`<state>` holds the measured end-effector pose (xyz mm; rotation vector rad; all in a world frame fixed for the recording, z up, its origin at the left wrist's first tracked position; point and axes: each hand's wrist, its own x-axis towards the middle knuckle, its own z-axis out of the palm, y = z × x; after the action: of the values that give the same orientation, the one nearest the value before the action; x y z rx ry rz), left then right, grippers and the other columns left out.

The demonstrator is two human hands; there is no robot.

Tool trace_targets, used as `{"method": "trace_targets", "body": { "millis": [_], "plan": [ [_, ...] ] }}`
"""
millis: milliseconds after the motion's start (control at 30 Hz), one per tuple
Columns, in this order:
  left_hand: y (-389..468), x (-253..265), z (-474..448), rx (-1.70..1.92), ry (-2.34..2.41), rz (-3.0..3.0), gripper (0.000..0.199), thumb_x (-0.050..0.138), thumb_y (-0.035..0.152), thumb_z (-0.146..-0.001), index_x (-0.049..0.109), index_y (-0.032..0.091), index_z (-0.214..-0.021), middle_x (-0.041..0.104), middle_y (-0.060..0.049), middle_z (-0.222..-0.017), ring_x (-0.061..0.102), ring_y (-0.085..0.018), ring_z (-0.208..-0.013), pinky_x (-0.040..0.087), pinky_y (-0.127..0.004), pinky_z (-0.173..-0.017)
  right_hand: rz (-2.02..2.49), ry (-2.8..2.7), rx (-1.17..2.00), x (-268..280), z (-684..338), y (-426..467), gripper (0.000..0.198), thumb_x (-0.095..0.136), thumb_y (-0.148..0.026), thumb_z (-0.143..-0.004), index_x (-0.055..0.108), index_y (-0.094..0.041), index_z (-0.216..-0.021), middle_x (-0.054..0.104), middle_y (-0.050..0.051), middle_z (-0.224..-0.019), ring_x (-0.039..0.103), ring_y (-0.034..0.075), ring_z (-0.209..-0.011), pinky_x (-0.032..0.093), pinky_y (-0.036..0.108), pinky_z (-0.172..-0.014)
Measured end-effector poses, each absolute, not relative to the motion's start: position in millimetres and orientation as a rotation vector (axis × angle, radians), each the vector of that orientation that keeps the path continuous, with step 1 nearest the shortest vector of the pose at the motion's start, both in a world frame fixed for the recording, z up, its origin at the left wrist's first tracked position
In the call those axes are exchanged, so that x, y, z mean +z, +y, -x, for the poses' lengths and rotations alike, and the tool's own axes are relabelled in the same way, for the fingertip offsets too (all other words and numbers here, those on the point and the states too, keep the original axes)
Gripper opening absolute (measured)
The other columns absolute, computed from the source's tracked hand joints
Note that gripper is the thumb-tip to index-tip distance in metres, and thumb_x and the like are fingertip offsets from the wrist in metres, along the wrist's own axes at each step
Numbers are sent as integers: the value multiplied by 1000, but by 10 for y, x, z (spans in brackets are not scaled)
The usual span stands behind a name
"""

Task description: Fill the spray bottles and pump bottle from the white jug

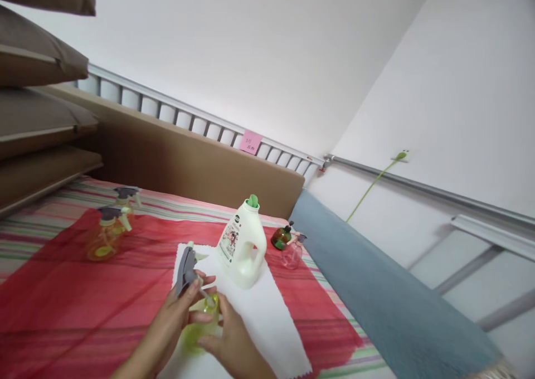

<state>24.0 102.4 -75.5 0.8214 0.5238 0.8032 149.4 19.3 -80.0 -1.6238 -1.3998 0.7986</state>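
Observation:
A grey trigger spray head [185,268] is gripped in my left hand [184,306], its stem pointing down at the neck of a yellow see-through bottle [193,337]. My right hand [234,334] is closed round the side of that bottle near its neck. Whether the stem's tip is inside the mouth is hard to make out. Just beyond my hands stands a white jug [246,256] with a handle, a printed label and a green spout at its open top. Bottle and jug are both on a white cloth [276,317] with a jagged edge.
Two yellowish spray bottles, one an orange-yellow bottle [104,239], stand at the left on a red cloth [125,301]. A dark brown bottle [281,237] and a pink spray bottle [292,254] are right of the jug. Brown cushions [42,111] stack at far left; a brown board [188,164] closes the back.

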Motion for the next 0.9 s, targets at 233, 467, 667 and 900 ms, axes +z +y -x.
{"method": "trace_targets", "body": {
  "millis": [233,467,667,900],
  "plan": [
    [1051,-773,-294,873,577,-838,50,64,54,-66,49,21,-100,62,-13,-110,60,-32,-101,56,-35,-56,1680,-960,268,-575,-2418,377,41,55,-36,-76,50,-16,-112,57,15,-118,57,24,-104,45,40,-88],
    [1018,-757,-264,951,516,-1068,38,56,46,-77,50,19,-103,57,-14,-115,56,-31,-106,55,-34,-62,1715,-992,197,-486,-2436,450,49,52,-37,-78,44,-14,-120,49,15,-128,49,23,-116,41,38,-94],
    [990,-726,-250,1003,479,-1174,29,51,39,-82,55,19,-102,60,-10,-111,60,-23,-90,51,-31,-66,1706,-1496,478,-817,-1759,148,66,66,-24,-67,40,-23,-127,45,9,-132,41,24,-122,32,41,-103],
    [1066,-559,-83,1271,349,-956,22,53,37,-81,58,22,-98,64,-7,-103,61,-20,-85,48,-28,-61,1726,-1399,611,-1059,-1478,316,68,72,-18,-56,46,-25,-118,56,3,-116,50,23,-108,38,37,-95]
  ]
}}
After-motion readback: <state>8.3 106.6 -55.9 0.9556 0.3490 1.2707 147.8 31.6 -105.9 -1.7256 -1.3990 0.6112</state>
